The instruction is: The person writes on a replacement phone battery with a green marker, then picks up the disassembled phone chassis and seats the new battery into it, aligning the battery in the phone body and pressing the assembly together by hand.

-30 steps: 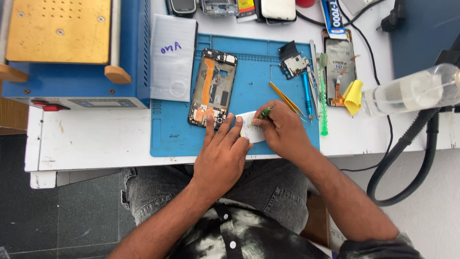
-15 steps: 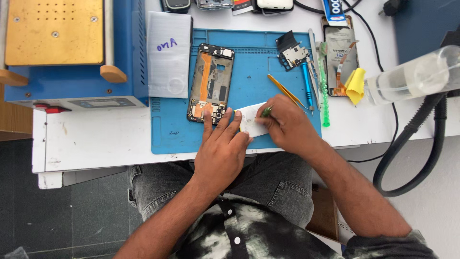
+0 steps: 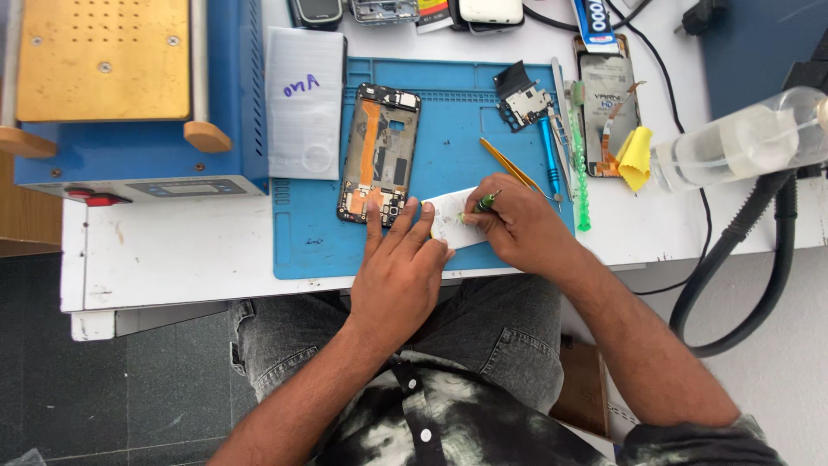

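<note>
Little has shifted since the earlier frames: both hands stay low on the blue work mat, only the view has drifted slightly. On the mat's near edge lies a small white slip, and the left hand lies flat with fingers spread, its fingertips pinning the slip's left end, apparently so it cannot slide. The right hand is closed round a thin green-tipped tool, its point on the slip. Just left of the slip, still on the mat, rests the opened phone frame, untouched as before. Yellow tweezers lie mid-mat, right of the frame.
</note>
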{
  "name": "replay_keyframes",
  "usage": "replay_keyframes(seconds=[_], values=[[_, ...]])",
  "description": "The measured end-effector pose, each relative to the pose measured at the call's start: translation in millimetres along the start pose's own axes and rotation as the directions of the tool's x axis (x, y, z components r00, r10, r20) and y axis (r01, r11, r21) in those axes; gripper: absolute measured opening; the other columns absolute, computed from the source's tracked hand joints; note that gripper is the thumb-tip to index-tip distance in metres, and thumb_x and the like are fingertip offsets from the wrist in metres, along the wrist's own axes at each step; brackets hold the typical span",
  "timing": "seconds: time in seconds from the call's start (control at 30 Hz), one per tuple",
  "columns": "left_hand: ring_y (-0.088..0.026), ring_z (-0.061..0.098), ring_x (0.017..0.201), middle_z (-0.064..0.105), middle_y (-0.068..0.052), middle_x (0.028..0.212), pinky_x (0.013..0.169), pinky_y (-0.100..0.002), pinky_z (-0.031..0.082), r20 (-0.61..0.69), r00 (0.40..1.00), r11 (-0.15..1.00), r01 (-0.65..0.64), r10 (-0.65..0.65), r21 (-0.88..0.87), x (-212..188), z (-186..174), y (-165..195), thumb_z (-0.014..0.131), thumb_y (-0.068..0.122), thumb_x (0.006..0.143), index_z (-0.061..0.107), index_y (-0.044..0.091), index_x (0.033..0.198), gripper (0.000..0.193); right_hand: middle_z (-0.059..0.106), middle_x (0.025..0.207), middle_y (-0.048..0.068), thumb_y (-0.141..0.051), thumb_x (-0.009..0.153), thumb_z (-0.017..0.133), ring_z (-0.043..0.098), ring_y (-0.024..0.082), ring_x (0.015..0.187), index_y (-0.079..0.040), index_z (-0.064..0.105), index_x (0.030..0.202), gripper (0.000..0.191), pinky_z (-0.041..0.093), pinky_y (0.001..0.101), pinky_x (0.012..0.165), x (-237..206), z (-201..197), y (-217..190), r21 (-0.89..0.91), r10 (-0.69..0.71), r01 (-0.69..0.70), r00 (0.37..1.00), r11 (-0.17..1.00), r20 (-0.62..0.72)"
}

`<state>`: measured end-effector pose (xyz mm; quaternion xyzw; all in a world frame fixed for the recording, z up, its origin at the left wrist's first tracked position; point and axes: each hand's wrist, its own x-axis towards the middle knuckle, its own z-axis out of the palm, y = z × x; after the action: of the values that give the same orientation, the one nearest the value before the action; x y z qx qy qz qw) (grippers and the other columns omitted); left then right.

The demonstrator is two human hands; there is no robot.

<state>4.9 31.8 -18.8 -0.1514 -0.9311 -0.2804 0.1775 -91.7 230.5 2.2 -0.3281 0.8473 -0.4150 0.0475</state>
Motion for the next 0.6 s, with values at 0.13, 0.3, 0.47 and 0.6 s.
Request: replay_keyframes(seconds=[0.13,0.3,0.47,0.6], values=[[-0.037,0.054,0.140,0.067,-0.022,0.135,0.124,-0.066,0.020,0.011,1.000,1.000,-0.005,0.005,-0.006,1,-1,-1,0.068,0.020,0.100,0.065,0.006,0.093,0.016,0.064,0.090,0.013,0.002,0.092,0.067,0.065,0.028,0.081,-0.003,0.065,0.099,0.009,0.052,0.0385,0.071,5,7,1,-0.079,0.004,-0.012,0.996,0.997,-0.093],[-0.037,0.054,0.140,0.067,-0.022,0.136,0.124,-0.066,0.020,0.003,1.000,1.000,-0.010,0.010,0.008,0,-1,0,0.068,0.020,0.100,0.064,0.007,0.092,0.016,0.067,0.090,0.009,-0.002,0.091,0.069,0.069,0.024,0.078,-0.005,0.064,0.097,0.008,0.054,0.0363,0.069,-3,-2,9,-0.014,0.031,-0.031,0.999,0.999,0.017],[-0.037,0.054,0.140,0.066,-0.022,0.135,0.124,-0.066,0.019,0.009,1.000,1.000,-0.010,0.010,0.007,1,-1,0,0.068,0.020,0.099,0.064,0.008,0.091,0.015,0.067,0.092,0.009,-0.002,0.092,0.070,0.068,0.024,0.080,-0.005,0.064,0.100,0.011,0.054,0.0353,0.070,-9,5,11,0.002,0.022,-0.022,0.999,1.000,-0.035],[-0.036,0.054,0.140,0.067,-0.021,0.135,0.125,-0.064,0.020,0.004,1.000,1.000,-0.002,0.002,-0.009,2,-1,0,0.068,0.019,0.099,0.063,0.006,0.091,0.016,0.064,0.094,0.009,-0.005,0.091,0.073,0.066,0.027,0.088,-0.005,0.063,0.101,0.014,0.052,0.0417,0.086,-16,1,5,-0.007,-0.157,0.156,0.987,0.988,-0.023]])
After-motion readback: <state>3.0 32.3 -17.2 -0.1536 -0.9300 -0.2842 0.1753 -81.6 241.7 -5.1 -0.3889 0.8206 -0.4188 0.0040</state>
